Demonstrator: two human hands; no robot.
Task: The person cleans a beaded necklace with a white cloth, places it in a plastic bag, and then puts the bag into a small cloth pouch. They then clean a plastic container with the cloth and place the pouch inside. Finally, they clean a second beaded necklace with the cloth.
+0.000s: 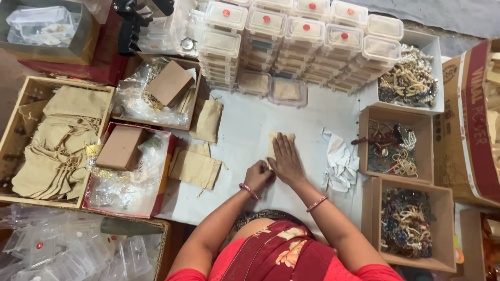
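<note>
While the white worktable (pixel 245 119) takes up the middle of the view, it's pretty much walled in by stock: a big bank of stacked clear lidded containers (pixel 291 41) along the far edge, a wooden tray of drawstring burlap pouches (pixel 54 140) off to the left, and cardboard boxes of beaded jewellery (pixel 406 218) down the right side. Closer in there's a red-sided box (pixel 159 179) with a brown carton and plastic bags in it, a couple of loose burlap pouches (pixel 195 166) lying flat just left of the hands, and a crumpled white cloth (pixel 338 158) just right of them. Now the small stuff: one burlap pouch (pixel 275 139) lies flat dead centre, straight ahead of the person, long axis running away from the body. The right hand (pixel 285 158) is spread open, palm down, pressing right on top of it with fingers pointing away, so it's clearly the nearer one. The left hand (pixel 259 176) is curled into a loose fist at the pouch's near left corner, touching the right; can't tell if it's pinching the cord or anything at all.
</note>
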